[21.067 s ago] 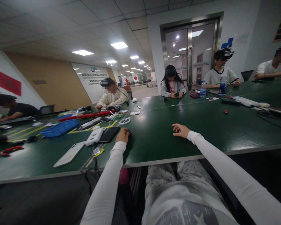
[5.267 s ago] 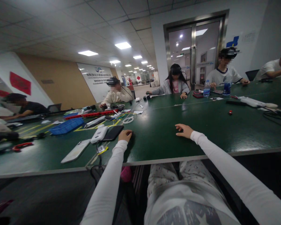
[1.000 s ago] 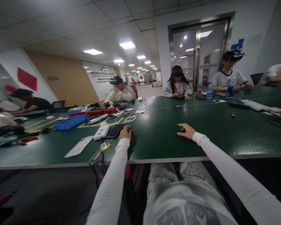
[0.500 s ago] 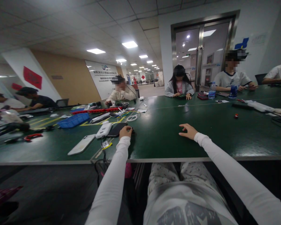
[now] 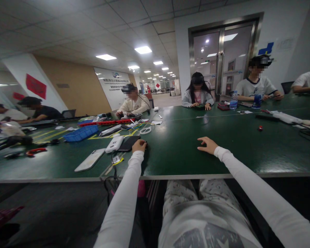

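Observation:
My left hand (image 5: 139, 146) rests at the table with its fingers curled together. A small dark thing shows at its fingertips, too small to make out. Just left of it lies a flat black item (image 5: 129, 143), and beyond that a white rounded case (image 5: 114, 143) and a white phone (image 5: 90, 160). Over the bare green tabletop (image 5: 173, 155), my right hand (image 5: 208, 145) hovers or rests, I cannot tell which. Its thumb and fingers are apart, with nothing between them.
A blue basket (image 5: 81, 133), a coiled white cable (image 5: 145, 130) and red-handled pliers (image 5: 36, 151) lie to the left. A small red object (image 5: 260, 128) sits to the right, with water bottles (image 5: 233, 100) farther back. Several people sit around the table.
My hands have stayed in place. The person in the cream top across the table has lowered a hand from the face and raised the head.

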The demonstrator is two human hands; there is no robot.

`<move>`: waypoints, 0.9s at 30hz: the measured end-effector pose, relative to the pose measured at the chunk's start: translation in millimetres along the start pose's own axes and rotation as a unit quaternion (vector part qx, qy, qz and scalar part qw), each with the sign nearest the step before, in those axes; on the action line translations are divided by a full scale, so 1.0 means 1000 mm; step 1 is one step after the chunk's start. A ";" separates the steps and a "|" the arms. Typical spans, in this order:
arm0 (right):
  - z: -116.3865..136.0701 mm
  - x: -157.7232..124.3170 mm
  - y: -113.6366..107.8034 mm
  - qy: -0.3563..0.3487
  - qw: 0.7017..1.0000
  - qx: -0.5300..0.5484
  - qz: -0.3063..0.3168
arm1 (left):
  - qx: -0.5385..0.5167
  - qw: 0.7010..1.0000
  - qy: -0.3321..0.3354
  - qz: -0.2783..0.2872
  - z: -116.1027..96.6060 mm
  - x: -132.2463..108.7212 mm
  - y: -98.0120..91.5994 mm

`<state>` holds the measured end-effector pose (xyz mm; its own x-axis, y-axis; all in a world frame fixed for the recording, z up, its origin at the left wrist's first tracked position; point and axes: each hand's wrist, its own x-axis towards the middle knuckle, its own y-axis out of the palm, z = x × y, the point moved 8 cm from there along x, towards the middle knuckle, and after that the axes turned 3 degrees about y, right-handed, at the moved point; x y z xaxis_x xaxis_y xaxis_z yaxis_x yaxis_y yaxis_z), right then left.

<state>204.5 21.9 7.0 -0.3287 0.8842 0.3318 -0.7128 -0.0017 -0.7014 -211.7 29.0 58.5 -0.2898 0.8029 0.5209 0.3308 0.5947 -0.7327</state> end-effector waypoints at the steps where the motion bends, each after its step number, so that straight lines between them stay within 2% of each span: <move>1: 0.000 0.000 0.000 -0.002 1.000 0.000 0.000 | -0.001 1.000 0.001 -0.002 0.000 0.000 0.000; 15: 0.003 -0.001 0.000 0.003 1.000 -0.014 0.018 | 0.022 1.000 0.001 -0.008 0.002 0.000 -0.002; 27: -0.001 0.001 0.002 -0.014 1.000 -0.027 0.008 | 0.024 0.999 0.032 -0.032 0.011 0.006 0.005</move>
<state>202.9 23.1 5.3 -0.3568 0.8710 0.3376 -0.6734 0.0106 -0.7392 -222.2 36.4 53.3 -0.2500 0.7656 0.5928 0.2699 0.6431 -0.7167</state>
